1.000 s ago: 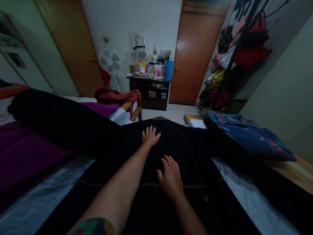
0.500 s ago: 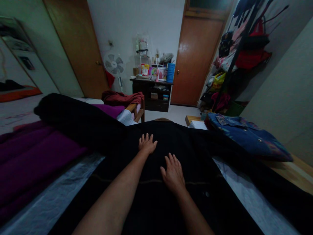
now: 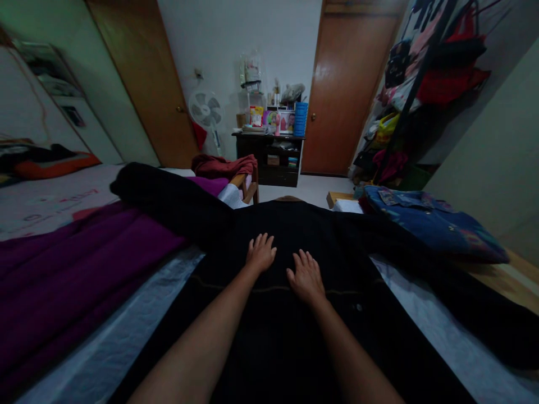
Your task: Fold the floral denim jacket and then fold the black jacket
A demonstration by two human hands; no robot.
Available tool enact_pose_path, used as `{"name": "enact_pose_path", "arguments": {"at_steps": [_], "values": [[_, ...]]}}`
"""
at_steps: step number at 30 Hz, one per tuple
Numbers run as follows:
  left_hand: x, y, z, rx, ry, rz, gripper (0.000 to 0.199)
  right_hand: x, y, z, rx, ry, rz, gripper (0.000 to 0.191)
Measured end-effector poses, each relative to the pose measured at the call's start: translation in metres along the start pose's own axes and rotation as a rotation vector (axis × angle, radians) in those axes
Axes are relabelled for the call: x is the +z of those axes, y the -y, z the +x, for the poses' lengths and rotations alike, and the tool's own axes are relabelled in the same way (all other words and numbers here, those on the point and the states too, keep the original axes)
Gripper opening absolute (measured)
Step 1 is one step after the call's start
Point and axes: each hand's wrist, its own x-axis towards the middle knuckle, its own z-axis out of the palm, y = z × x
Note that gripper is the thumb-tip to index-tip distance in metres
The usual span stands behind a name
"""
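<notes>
We have a black jacket (image 3: 278,342) spread out in front of us on a pale blue sheet (image 3: 155,303), its collar end pointing away and a brown patch (image 3: 288,198) showing at the neck. Our left hand (image 3: 261,253) rests palm down on its upper part, and our right hand (image 3: 307,276) lies on it too, a little nearer to us and apart from the left. The grip of each is relaxed, with the fingers apart and laid out over the cloth. A light stitching line (image 3: 227,287) crosses the jacket by our wrists, and a metal button (image 3: 359,307) shows to the right of our right wrist.

On our left, one black sleeve (image 3: 164,193) reaches over a purple cloth (image 3: 92,252); on our right, the other sleeve (image 3: 425,252) stretches past a folded denim jacket (image 3: 433,221). Beyond, we see a reddish cloth (image 3: 223,166) over a wooden frame (image 3: 251,191), a white fan (image 3: 205,109) and a dark cabinet (image 3: 248,154) near a brown door (image 3: 349,90).
</notes>
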Motion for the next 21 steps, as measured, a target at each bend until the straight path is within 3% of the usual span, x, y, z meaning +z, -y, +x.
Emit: {"name": "enact_pose_path", "arguments": {"at_steps": [7, 10, 14, 21], "values": [[-0.021, -0.013, -0.074, 0.167, 0.118, -0.021, 0.049, -0.015, -0.007, -0.022, -0.127, -0.007, 0.088, 0.044], [-0.031, -0.021, -0.109, 0.258, 0.149, -0.035, 0.049, -0.019, -0.01, -0.052, -0.217, 0.03, 0.118, 0.039], [-0.035, -0.033, -0.159, 0.365, 0.119, -0.039, 0.053, -0.022, -0.017, -0.105, -0.302, 0.048, 0.113, 0.047], [-0.042, -0.039, -0.234, 0.518, 0.103, -0.207, 0.043, -0.041, -0.031, -0.18, -0.385, 0.138, 0.165, 0.04]]}}
